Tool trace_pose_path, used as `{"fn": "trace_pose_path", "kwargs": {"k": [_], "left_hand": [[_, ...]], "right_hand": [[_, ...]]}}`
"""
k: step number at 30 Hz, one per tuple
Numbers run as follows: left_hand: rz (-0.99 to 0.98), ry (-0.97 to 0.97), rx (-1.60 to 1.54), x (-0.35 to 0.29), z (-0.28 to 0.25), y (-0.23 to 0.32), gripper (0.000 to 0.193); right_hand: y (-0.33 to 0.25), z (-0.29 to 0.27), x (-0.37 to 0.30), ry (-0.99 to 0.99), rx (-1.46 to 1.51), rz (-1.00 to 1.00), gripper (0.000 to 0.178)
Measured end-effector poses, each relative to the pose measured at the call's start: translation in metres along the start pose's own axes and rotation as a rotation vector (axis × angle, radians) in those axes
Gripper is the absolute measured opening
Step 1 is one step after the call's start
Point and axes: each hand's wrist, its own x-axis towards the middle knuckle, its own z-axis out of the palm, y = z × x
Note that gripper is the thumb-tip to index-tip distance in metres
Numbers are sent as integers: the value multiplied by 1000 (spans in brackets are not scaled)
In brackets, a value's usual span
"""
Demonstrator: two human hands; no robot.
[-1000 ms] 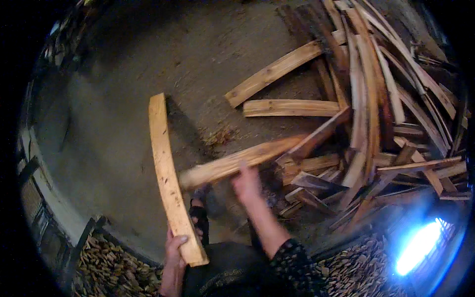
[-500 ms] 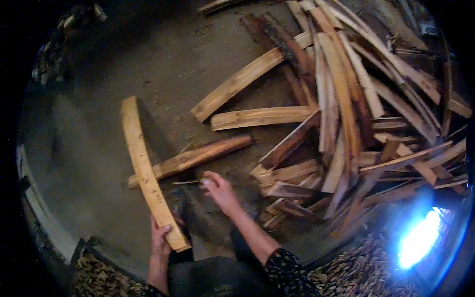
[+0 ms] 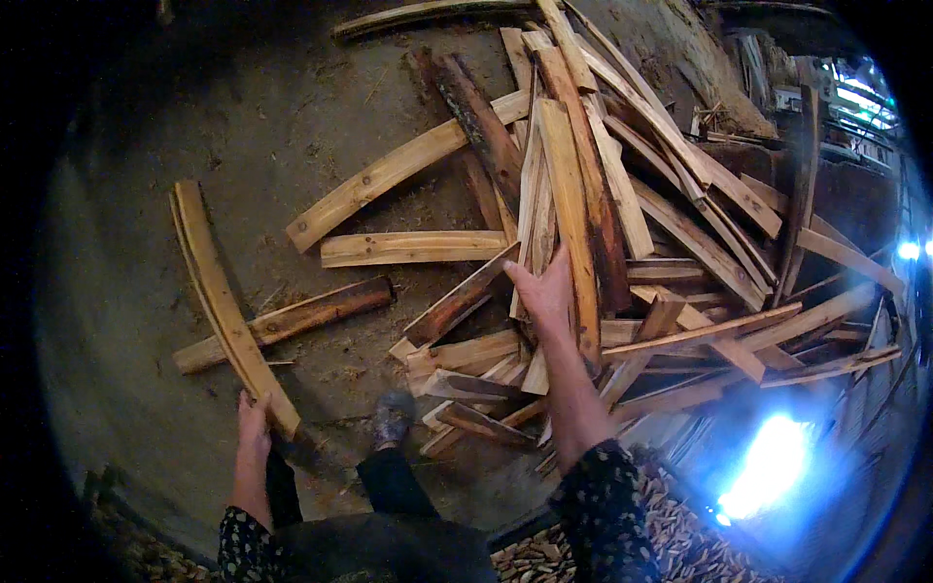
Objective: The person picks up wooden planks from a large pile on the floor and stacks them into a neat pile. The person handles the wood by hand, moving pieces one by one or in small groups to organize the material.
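Note:
My left hand [image 3: 255, 428] grips the near end of a long pale wooden plank [image 3: 228, 301] by its left edge. The plank leans away from me and crosses over a shorter bark-edged slab [image 3: 292, 323] on the ground. My right hand [image 3: 546, 296] reaches into the wood pile, thumb and fingers apart, over a pale narrow board [image 3: 535, 209]. Just right of that hand lies a yellowish bark-edged board [image 3: 571, 214]. Part of the right fingers is hard to make out against the wood.
Many loose boards [image 3: 719, 340] lie crisscrossed in a heap on the right. Two planks [image 3: 389, 185] stick out leftward from it. My shoe [image 3: 394, 418] stands on the dirt floor [image 3: 126, 291]. Small wood pieces [image 3: 544, 564] lie along the lower edge; bright light glares at lower right.
My right hand has moved from near my body, away and right, onto the boards of the heap. The left hand still holds its plank. The view has swung right.

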Motion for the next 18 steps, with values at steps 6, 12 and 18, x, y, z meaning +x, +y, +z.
{"fn": "trace_pose_path", "kwargs": {"k": [6, 12, 18], "left_hand": [[-37, -27, 305, -47, 35, 55, 70], [-58, -539, 396, -139, 180, 60, 80], [-173, -773, 84, -189, 205, 50, 76]], "right_hand": [[-60, -15, -59, -237, 397, 408, 42], [-67, -53, -231, -320, 267, 453, 73], [-99, -90, -256, -579, 377, 455, 70]]}}
